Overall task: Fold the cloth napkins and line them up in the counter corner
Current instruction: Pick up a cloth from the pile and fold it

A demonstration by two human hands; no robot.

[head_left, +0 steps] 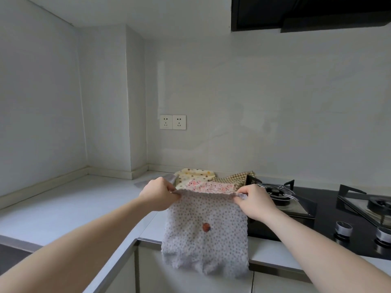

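I pinch the dotted napkin [204,233] by its top corners with left hand [159,194] and right hand [255,201]; it hangs unfolded. The pile [211,180] behind waits, corner [110,178] bare.

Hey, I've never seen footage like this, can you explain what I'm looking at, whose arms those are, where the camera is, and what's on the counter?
There is no machine here. One wide-angle camera is worn on a person's head, looking forward and down, so the two bare arms reaching in from below are the wearer's own. The left hand and right hand each pinch a top corner of a grey dotted napkin, holding it up so it hangs in front of the white counter. Behind it on the counter lie more cloths: a pink floral one, a cream spotted one and a tan checked one. To the right is a black gas hob; two wall sockets sit above the counter.
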